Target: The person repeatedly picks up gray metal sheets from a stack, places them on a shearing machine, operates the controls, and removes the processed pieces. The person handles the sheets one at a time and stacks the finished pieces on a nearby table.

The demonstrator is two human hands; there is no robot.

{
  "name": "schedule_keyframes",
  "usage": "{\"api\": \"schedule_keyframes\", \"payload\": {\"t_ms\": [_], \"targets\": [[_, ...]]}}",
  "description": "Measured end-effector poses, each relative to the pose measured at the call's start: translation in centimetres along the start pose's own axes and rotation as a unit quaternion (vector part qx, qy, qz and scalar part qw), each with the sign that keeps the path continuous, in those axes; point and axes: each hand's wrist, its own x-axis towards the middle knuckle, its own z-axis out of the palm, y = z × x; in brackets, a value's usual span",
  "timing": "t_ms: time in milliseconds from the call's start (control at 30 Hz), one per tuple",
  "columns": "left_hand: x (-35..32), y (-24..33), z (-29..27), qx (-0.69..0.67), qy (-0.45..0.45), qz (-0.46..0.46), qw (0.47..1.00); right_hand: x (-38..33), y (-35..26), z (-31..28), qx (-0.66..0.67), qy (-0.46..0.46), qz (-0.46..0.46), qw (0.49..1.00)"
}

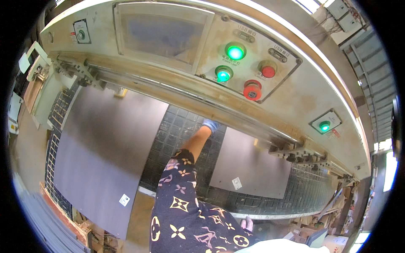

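Observation:
My left hand (209,125), in a blue glove, reaches far forward under the machine's beam, at the far left corner of a small dark grey panel (253,168). Its fingers are tucked out of sight there, so its grip is unclear. A dark sleeve with a pale pattern (185,211) covers that arm. The fingers of my right hand (247,223) lie flat on the front edge of the black gridded bed (177,139) and hold nothing. A larger dark grey panel (105,147) lies on the bed to the left. Each panel carries a small white sticker.
The beige beam (295,97) spans the bed just above the panels, with a screen, two lit green buttons, two red buttons and a side green button. Clamp blocks (303,154) hang from it at right. Wood offcuts (84,230) lie at lower left, boxes at lower right.

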Motion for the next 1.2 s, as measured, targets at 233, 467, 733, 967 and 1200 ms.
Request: {"api": "schedule_keyframes", "payload": {"t_ms": [233,467,733,967,1200], "targets": [[-9.0,0.3,-11.3,-0.108,0.206,-0.319,0.919,2.1,-5.2,2.2,0.122,-0.022,0.078,0.989],[-13.8,-0.3,-10.3,-0.151,0.166,-0.278,0.934,3.4,0.6,4.2,0.072,-0.1,0.007,0.992],[-13.3,-1.3,-11.7,-0.091,0.175,-0.301,0.933,2.4,-1.6,5.0,-0.012,-0.198,0.095,0.975],[-8.2,-3.7,-14.5,-0.028,0.098,-0.327,0.94,2.4,-1.8,4.9,0.006,-0.212,0.129,0.969],[-7.1,-5.4,-14.9,0.096,0.078,-0.279,0.952,1.3,-1.7,4.8,0.015,-0.214,0.167,0.962]]}}
